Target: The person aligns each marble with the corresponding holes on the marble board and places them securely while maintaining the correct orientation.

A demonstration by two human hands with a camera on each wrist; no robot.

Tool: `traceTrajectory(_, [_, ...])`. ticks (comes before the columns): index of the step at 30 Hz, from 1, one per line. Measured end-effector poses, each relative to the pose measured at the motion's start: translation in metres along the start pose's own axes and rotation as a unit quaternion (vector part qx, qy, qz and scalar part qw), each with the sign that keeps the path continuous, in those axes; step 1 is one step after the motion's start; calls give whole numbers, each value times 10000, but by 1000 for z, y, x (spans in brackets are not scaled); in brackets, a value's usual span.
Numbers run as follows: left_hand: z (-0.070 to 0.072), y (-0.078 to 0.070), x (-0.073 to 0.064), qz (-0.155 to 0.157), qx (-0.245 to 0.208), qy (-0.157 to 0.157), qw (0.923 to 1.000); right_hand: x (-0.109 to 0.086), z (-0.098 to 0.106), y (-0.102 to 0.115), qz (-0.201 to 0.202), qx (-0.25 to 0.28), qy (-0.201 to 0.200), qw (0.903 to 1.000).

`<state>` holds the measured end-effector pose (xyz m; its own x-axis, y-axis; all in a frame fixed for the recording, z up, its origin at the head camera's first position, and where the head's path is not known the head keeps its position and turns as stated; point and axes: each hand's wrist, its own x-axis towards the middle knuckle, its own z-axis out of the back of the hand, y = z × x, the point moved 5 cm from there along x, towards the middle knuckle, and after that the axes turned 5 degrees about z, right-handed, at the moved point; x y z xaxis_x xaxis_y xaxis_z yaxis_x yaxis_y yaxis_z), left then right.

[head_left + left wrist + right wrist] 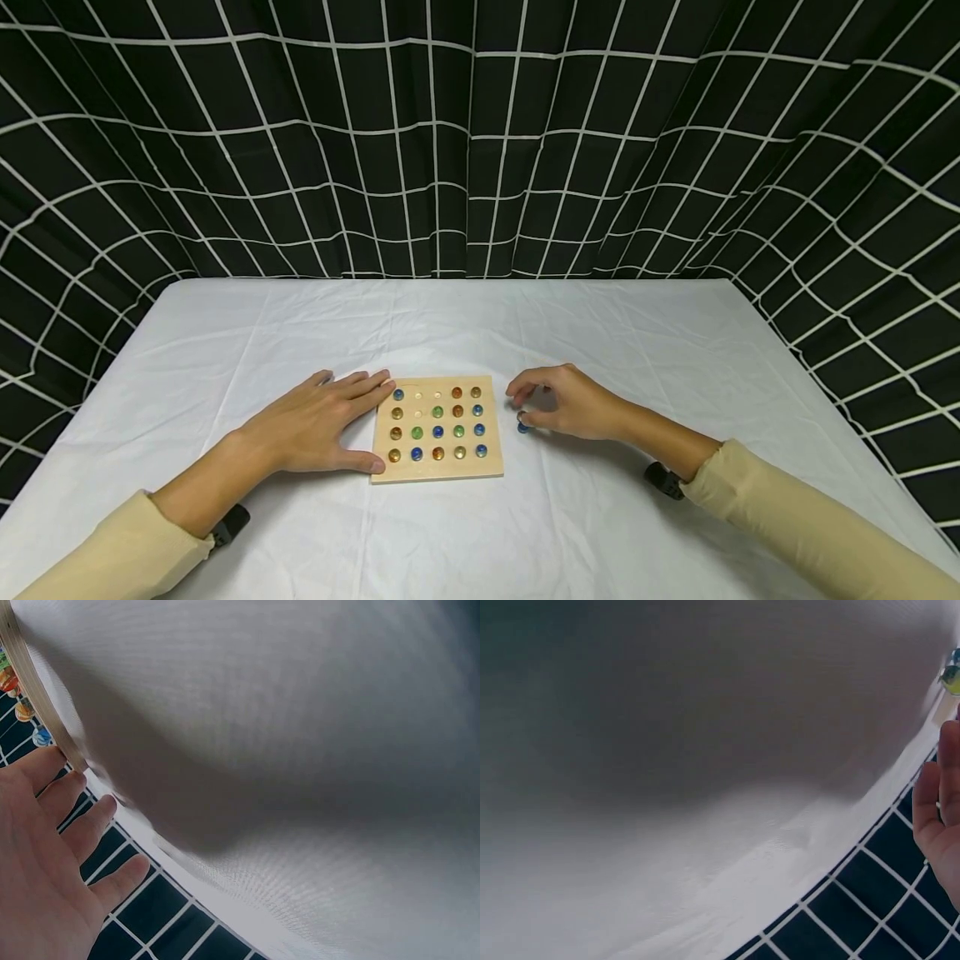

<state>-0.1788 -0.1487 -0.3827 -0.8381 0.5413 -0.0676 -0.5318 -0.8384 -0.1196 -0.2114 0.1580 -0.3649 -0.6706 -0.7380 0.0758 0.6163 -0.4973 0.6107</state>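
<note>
A light wooden board (438, 472) lies on the table in the head view, with rows of coloured glass marbles (438, 432) set in it. Three bare hollows show in its two far rows. My left hand (318, 421) lies spread along the board's left side, fingertips at its far left corner and thumb on the near left corner. Just right of the board, my right hand (573, 404) is low over the table, fingers bent. A blue marble (522, 428) and a clear brownish one sit at its thumb tip; I cannot tell whether the fingers pinch either.
A white cloth (637, 333) covers the table, lightly creased. Behind it and at both sides hangs a black curtain (480, 150) with a white grid. Dark straps show on both wrists, under beige sleeves (795, 508).
</note>
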Motion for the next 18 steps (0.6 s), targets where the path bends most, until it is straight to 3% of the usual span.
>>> traceTrajectory(11, [1,0,0,-8,3,-2,10000,-12,-1,-9,-295,230,3,9993])
traceTrajectory(18, [1,0,0,7,10,2,10000,-13,-3,-12,-239,222,89,9994])
